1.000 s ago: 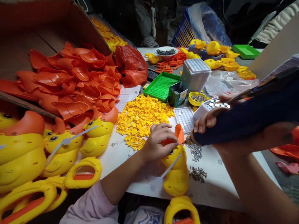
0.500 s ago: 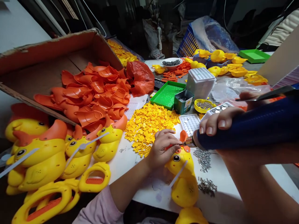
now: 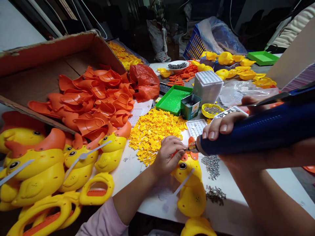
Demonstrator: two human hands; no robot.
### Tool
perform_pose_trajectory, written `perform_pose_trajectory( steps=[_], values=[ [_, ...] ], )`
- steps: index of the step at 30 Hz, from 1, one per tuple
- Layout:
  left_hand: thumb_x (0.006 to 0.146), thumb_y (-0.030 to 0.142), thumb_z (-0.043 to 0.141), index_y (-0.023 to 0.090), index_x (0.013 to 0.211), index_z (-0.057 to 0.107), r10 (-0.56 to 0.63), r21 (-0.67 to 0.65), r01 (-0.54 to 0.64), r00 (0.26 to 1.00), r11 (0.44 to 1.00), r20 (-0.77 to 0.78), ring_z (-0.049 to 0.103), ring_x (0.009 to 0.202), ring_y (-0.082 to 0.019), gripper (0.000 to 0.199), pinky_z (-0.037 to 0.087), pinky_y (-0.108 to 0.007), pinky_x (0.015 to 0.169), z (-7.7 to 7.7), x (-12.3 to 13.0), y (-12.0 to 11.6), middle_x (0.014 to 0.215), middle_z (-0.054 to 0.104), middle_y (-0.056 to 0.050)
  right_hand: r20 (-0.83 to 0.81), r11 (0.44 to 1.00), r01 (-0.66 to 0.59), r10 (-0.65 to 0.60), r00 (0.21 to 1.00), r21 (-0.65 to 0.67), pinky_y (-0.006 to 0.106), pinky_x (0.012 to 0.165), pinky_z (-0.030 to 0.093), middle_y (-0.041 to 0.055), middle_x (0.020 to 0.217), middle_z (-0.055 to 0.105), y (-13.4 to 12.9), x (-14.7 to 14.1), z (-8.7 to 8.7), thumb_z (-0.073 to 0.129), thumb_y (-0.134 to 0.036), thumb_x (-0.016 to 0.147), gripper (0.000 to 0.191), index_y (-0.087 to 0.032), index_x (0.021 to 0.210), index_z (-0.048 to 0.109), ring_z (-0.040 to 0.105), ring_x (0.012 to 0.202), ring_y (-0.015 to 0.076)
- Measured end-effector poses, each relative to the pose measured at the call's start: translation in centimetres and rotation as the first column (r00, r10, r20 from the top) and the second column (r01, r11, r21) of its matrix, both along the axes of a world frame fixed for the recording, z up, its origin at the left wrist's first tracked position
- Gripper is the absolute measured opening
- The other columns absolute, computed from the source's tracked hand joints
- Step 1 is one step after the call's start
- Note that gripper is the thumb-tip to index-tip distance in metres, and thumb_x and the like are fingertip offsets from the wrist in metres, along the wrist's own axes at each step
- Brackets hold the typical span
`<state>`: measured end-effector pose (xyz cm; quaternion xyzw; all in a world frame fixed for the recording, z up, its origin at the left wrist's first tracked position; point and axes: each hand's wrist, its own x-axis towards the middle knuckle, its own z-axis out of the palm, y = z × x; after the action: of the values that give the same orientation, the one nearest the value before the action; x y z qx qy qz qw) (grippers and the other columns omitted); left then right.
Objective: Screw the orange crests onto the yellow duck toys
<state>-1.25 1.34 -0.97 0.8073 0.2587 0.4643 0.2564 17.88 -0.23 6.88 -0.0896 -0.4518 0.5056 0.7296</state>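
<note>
In my right hand [image 3: 226, 126] is a dark blue electric screwdriver [image 3: 256, 131], held nearly level with its metal nose pointing left. My left hand [image 3: 171, 152] meets the bit's end with thumb and fingers pinched; what lies between them is too small to make out. Right below both hands a yellow toy duck [image 3: 192, 198] with an orange bill lies on the white work surface, a pale thin stick across it. Loose silver screws [image 3: 211, 166] are heaped to the duck's right, with darker screws [image 3: 216, 195] nearer me.
More toy ducks [image 3: 40, 173] and yellow ring handles [image 3: 97, 189] crowd the left. Behind them a cardboard box [image 3: 44, 62] spills orange bills [image 3: 103, 98]. Yellow plastic pieces [image 3: 157, 131], a green tray [image 3: 169, 101], a dark tin [image 3: 190, 109] and a yellow screw dish [image 3: 206, 113] stand beyond my hands.
The whole view has shifted slightly, so things appear a little further left. Both hands keep their grip, with the screwdriver still meeting my left fingertips.
</note>
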Motion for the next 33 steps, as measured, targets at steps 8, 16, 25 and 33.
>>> perform_pose_trajectory(
  steps=[8, 16, 25, 33],
  values=[
    [0.076, 0.058, 0.071, 0.022, 0.129, 0.056, -0.015, -0.088, -0.002, 0.982, 0.996, -0.188, 0.044, 0.129, -0.036, 0.066, 0.030, -0.059, 0.111, -0.5, -0.5, 0.5, 0.136, 0.052, -0.018, 0.040, 0.992, 0.125, -0.126, 0.991, 0.018, 0.033, 0.049, 0.056, 0.0010, 0.068, 0.070, 0.6, -0.4, 1.4, 0.062, -0.066, 0.076, 0.048, -0.025, 0.100, 0.073, 0.065, 0.054, 0.0189],
    [0.070, 0.059, 0.072, 0.022, 0.135, 0.048, -0.119, -0.308, 0.014, 0.938, 0.951, -0.325, 0.042, 0.120, -0.033, 0.078, 0.037, -0.054, 0.106, 0.5, -0.5, 0.1, 0.128, 0.049, -0.014, 0.138, 1.000, 0.009, -0.005, 0.990, -0.029, 0.039, 0.047, 0.055, 0.0047, 0.067, 0.071, 0.5, -0.7, 1.0, 0.062, -0.069, 0.073, 0.054, -0.026, 0.104, 0.072, 0.065, 0.050, 0.0238],
    [0.066, 0.057, 0.077, 0.023, 0.132, 0.051, -0.148, -0.418, -0.007, 0.929, 0.908, -0.338, 0.037, 0.116, -0.032, 0.079, 0.035, -0.051, 0.105, 1.1, -0.3, 0.0, 0.123, 0.045, -0.011, 0.173, 0.998, -0.002, 0.012, 0.985, -0.056, 0.042, 0.049, 0.054, 0.0060, 0.069, 0.071, 0.5, -0.8, 0.6, 0.062, -0.066, 0.074, 0.051, -0.026, 0.103, 0.070, 0.064, 0.050, 0.0259],
    [0.072, 0.062, 0.069, 0.023, 0.135, 0.049, -0.110, -0.367, -0.043, 0.916, 0.929, -0.386, 0.037, 0.104, -0.029, 0.077, 0.037, -0.049, 0.097, 1.1, -0.1, -0.5, 0.111, 0.044, -0.009, 0.224, 0.986, -0.161, 0.166, 0.960, -0.042, 0.042, 0.059, 0.056, 0.0038, 0.078, 0.068, -0.4, -0.5, -0.2, 0.069, -0.067, 0.068, 0.062, -0.023, 0.112, 0.063, 0.066, 0.063, 0.0246]
  ],
)
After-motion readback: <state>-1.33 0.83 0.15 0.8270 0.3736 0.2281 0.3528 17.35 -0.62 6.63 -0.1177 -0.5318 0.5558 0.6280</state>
